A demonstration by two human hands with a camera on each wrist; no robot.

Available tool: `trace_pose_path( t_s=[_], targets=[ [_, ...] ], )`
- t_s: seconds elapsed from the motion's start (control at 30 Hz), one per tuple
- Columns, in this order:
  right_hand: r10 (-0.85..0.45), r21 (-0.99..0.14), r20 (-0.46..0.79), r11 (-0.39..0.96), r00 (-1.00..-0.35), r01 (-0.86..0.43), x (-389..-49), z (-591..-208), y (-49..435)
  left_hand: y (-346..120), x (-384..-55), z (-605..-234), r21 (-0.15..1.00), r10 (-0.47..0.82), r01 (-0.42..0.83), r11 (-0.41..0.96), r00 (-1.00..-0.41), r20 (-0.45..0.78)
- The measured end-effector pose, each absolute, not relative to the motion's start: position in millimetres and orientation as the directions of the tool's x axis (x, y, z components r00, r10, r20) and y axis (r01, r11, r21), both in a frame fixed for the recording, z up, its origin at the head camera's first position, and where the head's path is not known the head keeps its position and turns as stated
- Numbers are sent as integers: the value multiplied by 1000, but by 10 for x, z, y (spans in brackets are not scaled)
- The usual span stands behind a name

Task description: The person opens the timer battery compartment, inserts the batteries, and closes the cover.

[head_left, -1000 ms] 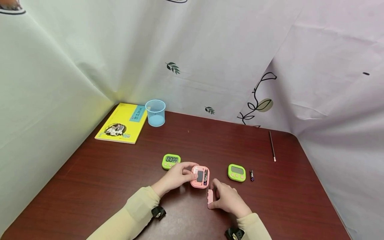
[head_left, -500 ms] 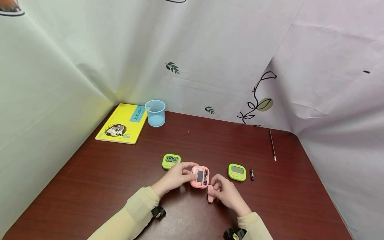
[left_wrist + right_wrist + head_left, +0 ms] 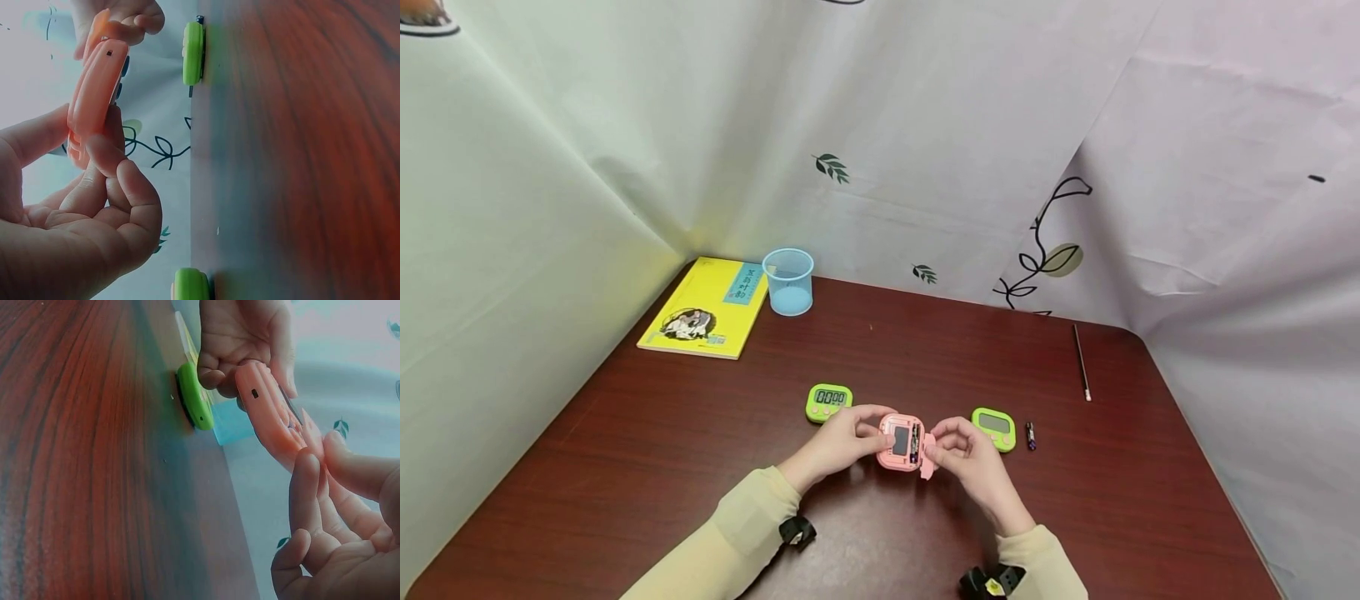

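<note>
Above the table, my left hand [image 3: 840, 443] pinches a pink digital timer [image 3: 887, 458] by its left side, thumb on the back face. That back is turned up, and a dark battery [image 3: 914, 443] lies in its uncovered slot. My right hand [image 3: 976, 467] pinches a small pink battery cover [image 3: 927, 467] at the timer's right edge. In the right wrist view the cover [image 3: 314, 434] is tilted against the timer [image 3: 265, 412]; whether it is seated cannot be told. A green timer [image 3: 827, 402] sits behind the left hand, another green timer [image 3: 993, 428] behind the right.
A loose battery [image 3: 1031, 436] lies right of the right-hand green timer. Farther back is a pencil [image 3: 1081, 363]. At the far left are a yellow book [image 3: 715, 308] and a clear blue cup [image 3: 788, 283]. White printed cloth [image 3: 880, 150] hangs behind the table.
My right hand has brought the pink battery cover up and away from me, from below the pink timer to its right edge, turning it on the way. My left hand and the timer have stayed put.
</note>
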State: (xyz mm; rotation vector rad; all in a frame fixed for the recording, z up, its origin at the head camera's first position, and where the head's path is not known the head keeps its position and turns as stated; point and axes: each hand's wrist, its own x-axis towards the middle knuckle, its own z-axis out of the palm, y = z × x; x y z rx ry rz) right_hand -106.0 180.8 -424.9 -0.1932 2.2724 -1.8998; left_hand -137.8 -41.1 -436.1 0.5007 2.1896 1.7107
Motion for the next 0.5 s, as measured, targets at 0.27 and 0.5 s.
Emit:
trace_pose_path(
  t_s=[0.27, 0.5],
  targets=[
    [-134, -982, -28, 191, -991, 2, -1087, -4239, 1774, -402, -1356, -4327, 974, 457, 61, 216, -888, -46],
    [-68, -976, -27, 218, -997, 11, -1089, -4207, 1702, -402, -1328, -4282, 974, 459, 59, 217, -887, -48]
  ],
)
